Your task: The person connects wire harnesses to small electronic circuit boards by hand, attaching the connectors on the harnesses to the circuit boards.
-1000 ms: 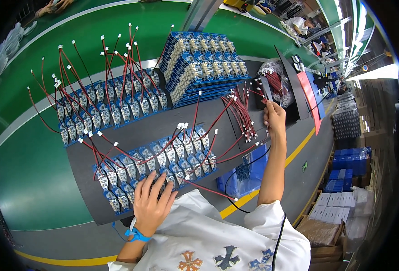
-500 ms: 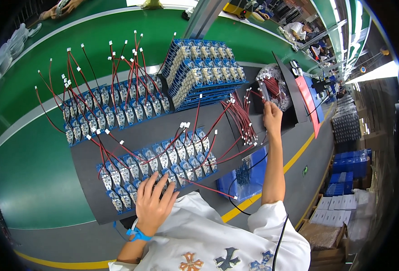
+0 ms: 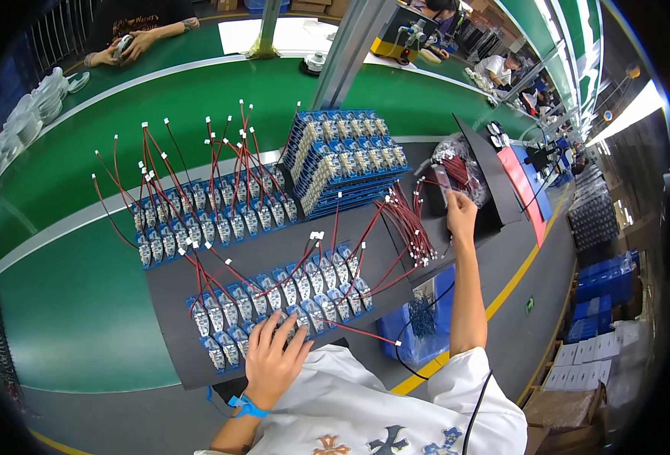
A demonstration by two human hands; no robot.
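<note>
Where the left hand (image 3: 274, 365) lies: on the near blue circuit-board panel with two rows of silvery oval boards (image 3: 320, 282), along the near edge of the green worktop (image 3: 84, 334); grip unclenched, fingers spread, fingertips on the front row.
Right hand (image 3: 462, 216): at the worktop's right end, by a black open box with a raised flap (image 3: 499, 178); thumb and fingers drawn together, though whether the grip grasps anything cannot be told.
Box contents: a clear plastic bag of red-and-black cables (image 3: 460, 168).
Loose cables: a pile of red-and-black leads with white plugs (image 3: 407, 226), left of the box.
Near panel leads: several rise from it; one extends past the near edge.
Toward the far edge: a second wired blue panel (image 3: 232, 221), left; a tall stack of blue panels (image 3: 350, 155), right.
</note>
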